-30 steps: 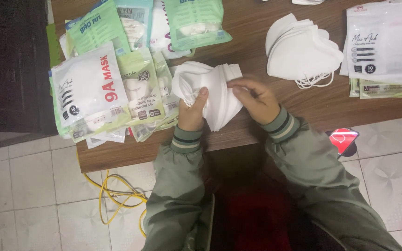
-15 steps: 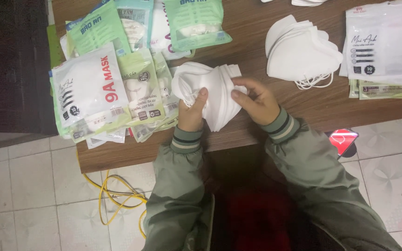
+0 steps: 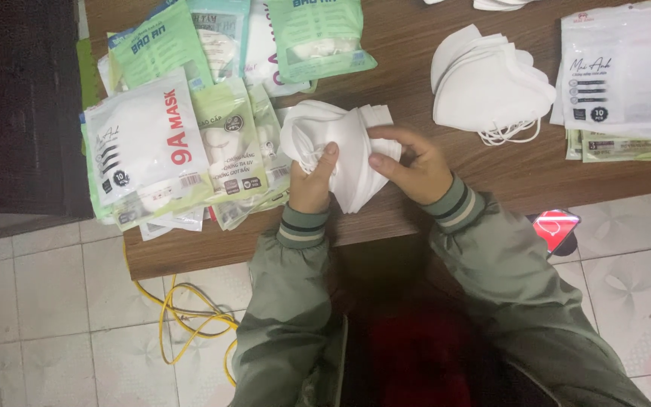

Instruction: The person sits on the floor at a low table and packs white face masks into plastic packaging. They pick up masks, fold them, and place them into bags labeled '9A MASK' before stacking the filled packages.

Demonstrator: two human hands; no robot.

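Little has moved: your left hand [image 3: 312,185] and right hand [image 3: 410,166] still pinch the stack of white masks [image 3: 344,151] over the wooden table [image 3: 416,53], evening its edges.

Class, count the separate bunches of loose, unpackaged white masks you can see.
3: a stack held in both hands, a pile on the table's right, and a partly cropped bunch at the top edge; more may be hidden.

Wooden table [image 3: 416,45]: stack of white face masks [image 3: 340,147] gripped by left hand [image 3: 312,185] and right hand [image 3: 412,164]; second mask pile [image 3: 491,87] near; packaged masks [image 3: 167,143] left, white packs [image 3: 623,71] right; yellow cable [image 3: 182,320] on tiled floor.
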